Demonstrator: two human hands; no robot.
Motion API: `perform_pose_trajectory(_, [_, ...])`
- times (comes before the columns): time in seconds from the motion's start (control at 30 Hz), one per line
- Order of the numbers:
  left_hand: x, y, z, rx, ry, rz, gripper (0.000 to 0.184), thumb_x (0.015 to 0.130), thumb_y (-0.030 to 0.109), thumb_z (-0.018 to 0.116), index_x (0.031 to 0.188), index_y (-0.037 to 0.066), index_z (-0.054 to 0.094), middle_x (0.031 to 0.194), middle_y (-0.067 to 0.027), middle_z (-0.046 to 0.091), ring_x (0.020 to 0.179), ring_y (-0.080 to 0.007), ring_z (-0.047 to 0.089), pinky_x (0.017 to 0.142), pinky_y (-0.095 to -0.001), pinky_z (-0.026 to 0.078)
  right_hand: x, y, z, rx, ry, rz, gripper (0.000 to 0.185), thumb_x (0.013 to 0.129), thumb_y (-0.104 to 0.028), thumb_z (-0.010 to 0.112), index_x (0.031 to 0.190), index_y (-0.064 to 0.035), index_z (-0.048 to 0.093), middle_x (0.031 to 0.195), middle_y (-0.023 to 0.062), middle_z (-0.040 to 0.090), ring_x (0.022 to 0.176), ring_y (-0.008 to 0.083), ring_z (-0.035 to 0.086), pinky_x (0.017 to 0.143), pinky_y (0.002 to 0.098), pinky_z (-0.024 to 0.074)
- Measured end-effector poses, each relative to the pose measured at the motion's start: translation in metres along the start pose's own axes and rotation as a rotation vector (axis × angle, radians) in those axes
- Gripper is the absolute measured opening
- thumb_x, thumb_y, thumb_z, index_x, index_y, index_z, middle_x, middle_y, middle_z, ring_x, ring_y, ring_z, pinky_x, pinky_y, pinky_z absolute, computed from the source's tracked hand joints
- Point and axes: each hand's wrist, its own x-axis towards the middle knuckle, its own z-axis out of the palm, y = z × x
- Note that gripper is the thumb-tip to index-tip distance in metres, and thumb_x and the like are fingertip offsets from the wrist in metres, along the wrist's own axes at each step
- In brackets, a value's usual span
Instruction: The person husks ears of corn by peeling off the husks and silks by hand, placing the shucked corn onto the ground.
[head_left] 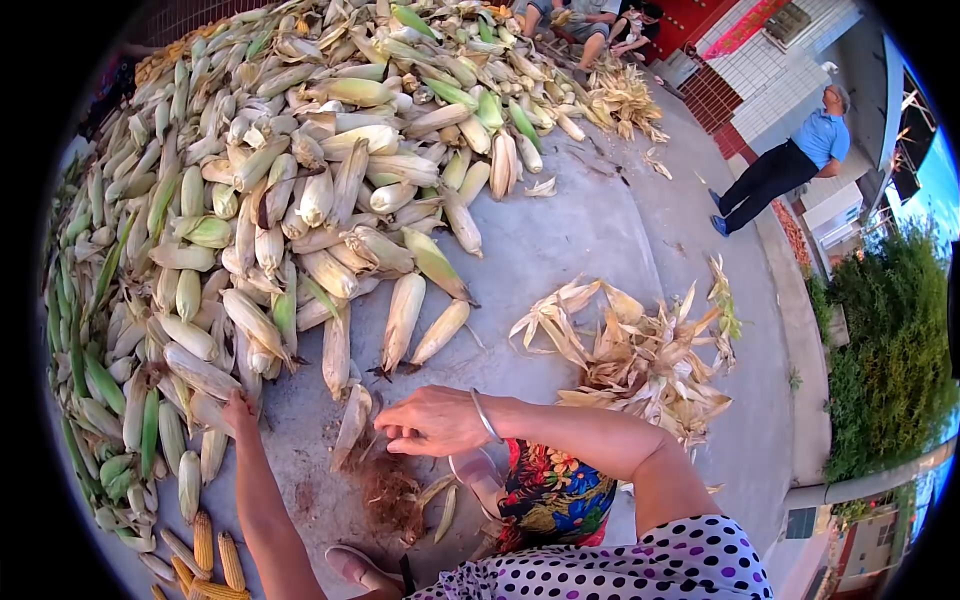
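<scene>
At the near edge of a big pile, my left hand closes on the end of an ear of corn in its pale husk. My right hand, with a bangle at the wrist, hovers over the ground with its fingers curled. By its fingertips is a dry corn husk, with a thin dark shape beside it. Whether the right fingers hold anything is hidden. Brown corn silk lies below that hand.
The corn pile spreads ahead and left. Several husked yellow cobs lie at lower left. Stripped husks are heaped on the right. A person in a blue shirt stands at upper right; other people sit behind the pile.
</scene>
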Motion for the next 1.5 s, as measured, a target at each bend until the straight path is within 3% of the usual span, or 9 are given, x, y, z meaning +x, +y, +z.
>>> perform_pose_trajectory(0.13, [-0.027, 0.033, 0.006, 0.592, 0.252, 0.668, 0.036, 0.084, 0.033, 0.058, 0.074, -0.002, 0.06, 0.06, -0.0052, 0.053, 0.055, -0.0161, 0.049, 0.054, -0.0346, 0.041, -0.006, 0.003, 0.001, -0.025, 0.047, -0.027, 0.029, 0.087, -0.022, 0.055, 0.101, 0.0026, 0.054, 0.087, 0.014, 0.066, 0.076, 0.0271, 0.065, 0.067, 0.0373, 0.0496])
perform_pose_trajectory(0.4, [-0.165, 0.172, -0.002, 0.612, -0.18, 0.811, 0.031, 0.084, 0.021, 0.052, 0.061, 0.001, 0.047, 0.055, 0.0034, 0.038, 0.052, -0.008, 0.03, 0.048, -0.0279, 0.026, -0.005, 0.008, -0.001, -0.28, 0.153, 0.023, 0.035, 0.084, -0.022, 0.056, 0.106, 0.0048, 0.051, 0.099, 0.0188, 0.06, 0.09, 0.0314, 0.061, 0.077, 0.0384, 0.0475])
perform_pose_trajectory(0.57, [-0.355, 0.222, 0.011, 0.635, -0.565, 0.576, 0.027, 0.082, 0.017, 0.053, 0.057, 0.01, 0.045, 0.054, 0.0072, 0.036, 0.049, -0.0038, 0.027, 0.046, -0.0251, 0.021, 0.007, 0.048, 0.013, -0.501, 0.387, -0.053, 0.104, 0.063, -0.048, 0.074, 0.141, -0.0036, 0.021, 0.141, 0.0207, 0.024, 0.123, 0.0382, 0.035, 0.1, 0.0437, 0.0355])
perform_pose_trajectory(0.77, [-0.444, 0.218, 0.007, 0.351, -0.873, 0.485, 0.026, 0.077, 0.014, 0.057, 0.056, 0.01, 0.043, 0.053, 0.0066, 0.038, 0.046, -0.0037, 0.03, 0.044, -0.0219, 0.022, -0.003, 0.013, 0.015, -0.36, 0.346, -0.459, 0.094, 0.06, -0.045, 0.078, 0.132, -0.0026, 0.033, 0.125, 0.0196, 0.045, 0.111, 0.0341, 0.048, 0.094, 0.0384, 0.0396])
perform_pose_trajectory(1.0, [-0.481, 0.236, 0.0, 0.401, -0.77, 0.664, 0.026, 0.08, 0.015, 0.054, 0.057, 0.011, 0.044, 0.053, 0.0074, 0.039, 0.047, -0.0027, 0.03, 0.045, -0.0215, 0.022, -0.032, -0.032, 0.022, -0.361, 0.418, -0.275, 0.068, 0.065, -0.049, 0.072, 0.096, 0.0035, 0.044, 0.088, 0.019, 0.06, 0.082, 0.0347, 0.061, 0.071, 0.0396, 0.0487])
perform_pose_trajectory(1.13, [-0.521, 0.216, 0.025, 1.076, -0.712, 1.488, 0.023, 0.076, 0.005, 0.057, 0.059, 0.001, 0.044, 0.052, -0.0094, 0.044, 0.045, -0.0183, 0.04, 0.046, -0.0313, 0.032, -0.035, -0.045, 0.022, -0.45, 0.438, -0.102, 0.062, 0.065, -0.047, 0.071, 0.085, 0.0056, 0.046, 0.069, 0.0207, 0.06, 0.068, 0.0382, 0.061, 0.061, 0.0417, 0.0494])
perform_pose_trajectory(1.23, [-0.551, 0.197, 0.052, 1.065, -0.817, 1.325, 0.019, 0.075, 0.001, 0.057, 0.063, -0.004, 0.044, 0.055, -0.0166, 0.045, 0.047, -0.0265, 0.044, 0.048, -0.035, 0.036, -0.02, -0.044, 0.032, -0.431, 0.54, -0.08, 0.053, 0.066, -0.04, 0.071, 0.081, 0.0063, 0.051, 0.066, 0.0225, 0.06, 0.066, 0.039, 0.062, 0.058, 0.0429, 0.0493])
perform_pose_trajectory(1.43, [-0.544, 0.174, 0.071, 0.745, -0.956, 1.123, 0.018, 0.084, 0.005, 0.053, 0.068, -0.003, 0.046, 0.065, -0.0076, 0.048, 0.058, -0.0159, 0.041, 0.054, -0.0315, 0.036, -0.006, -0.043, 0.035, -0.106, 0.582, -0.079, 0.036, 0.07, -0.031, 0.066, 0.09, -0.0015, 0.06, 0.076, 0.0215, 0.064, 0.069, 0.0353, 0.065, 0.062, 0.0401, 0.0508])
perform_pose_trajectory(1.5, [-0.536, 0.191, 0.077, 0.638, -0.89, 1.168, 0.016, 0.087, 0.006, 0.051, 0.073, -0.002, 0.05, 0.079, -0.0054, 0.052, 0.071, -0.0143, 0.044, 0.065, -0.0309, 0.038, -0.009, -0.057, 0.028, 0.446, 0.454, 0.0, 0.038, 0.072, -0.033, 0.065, 0.092, -0.0013, 0.059, 0.083, 0.0156, 0.065, 0.074, 0.0289, 0.065, 0.065, 0.0393, 0.0513])
